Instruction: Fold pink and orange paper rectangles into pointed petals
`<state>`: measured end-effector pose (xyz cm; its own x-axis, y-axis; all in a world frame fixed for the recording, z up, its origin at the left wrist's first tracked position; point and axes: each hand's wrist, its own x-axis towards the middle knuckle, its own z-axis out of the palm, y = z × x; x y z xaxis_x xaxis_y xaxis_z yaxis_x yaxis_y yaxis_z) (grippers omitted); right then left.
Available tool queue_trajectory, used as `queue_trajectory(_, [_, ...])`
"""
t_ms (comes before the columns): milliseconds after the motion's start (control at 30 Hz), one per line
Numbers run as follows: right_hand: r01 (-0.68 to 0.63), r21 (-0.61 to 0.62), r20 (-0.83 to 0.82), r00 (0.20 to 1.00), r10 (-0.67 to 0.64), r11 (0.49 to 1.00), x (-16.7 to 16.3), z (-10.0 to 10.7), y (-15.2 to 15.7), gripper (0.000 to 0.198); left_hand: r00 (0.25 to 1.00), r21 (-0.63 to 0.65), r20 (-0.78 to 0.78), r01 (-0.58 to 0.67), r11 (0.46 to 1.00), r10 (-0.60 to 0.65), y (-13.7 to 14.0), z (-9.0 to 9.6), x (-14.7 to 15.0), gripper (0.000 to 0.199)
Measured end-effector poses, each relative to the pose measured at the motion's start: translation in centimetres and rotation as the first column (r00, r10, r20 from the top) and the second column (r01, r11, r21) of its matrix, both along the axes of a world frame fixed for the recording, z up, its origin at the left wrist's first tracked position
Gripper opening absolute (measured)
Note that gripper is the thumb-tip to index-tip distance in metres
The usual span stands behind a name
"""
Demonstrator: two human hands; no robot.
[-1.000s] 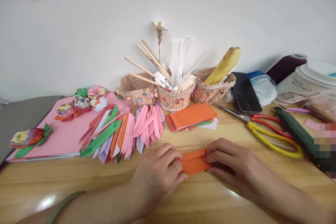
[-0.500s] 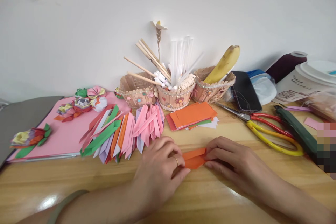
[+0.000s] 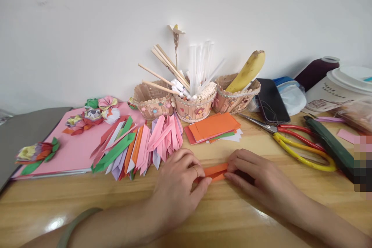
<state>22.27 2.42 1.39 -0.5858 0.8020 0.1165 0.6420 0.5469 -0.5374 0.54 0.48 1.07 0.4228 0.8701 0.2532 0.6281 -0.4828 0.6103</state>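
Observation:
A small piece of orange paper, creased lengthwise, lies on the wooden table between my two hands. My left hand, with a ring on one finger, grips its left end between thumb and fingers. At the right end, my right hand pinches the paper the same way. The lower edge looks turned up, leaving a narrow strip in view. My fingers hide both ends. Behind the hands sits a stack of cut paper, orange on top. Left of it are many folded paper strips in pink, green, purple and orange.
Three decorated baskets along the wall hold sticks, clear tubes and a banana. To the right lie scissors, a dark green tool, a phone and a lidded cup. Paper flowers rest on pink sheets.
The orange paper's lower edge has been folded upward, so the visible piece is narrower. Both hands keep hold of its ends. The view has shifted slightly.

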Motion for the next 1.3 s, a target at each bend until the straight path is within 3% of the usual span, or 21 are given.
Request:
queue_trajectory(733, [0.023, 0.034, 0.014, 1.0, -0.024, 0.999, -0.4, 0.02, 0.0, 0.017, 0.983, 0.067, -0.181, 0.018, 0.998, -0.005, 0.17, -0.37, 0.31, 0.007])
queue_trajectory(1300, [0.024, 0.03, -0.003, 1.0, -0.023, 0.999, -0.39, 0.06, -0.1, 0.017, 0.985, 0.053, -0.171, 0.021, 0.998, -0.012, 0.0, -0.28, 0.33, 0.009])
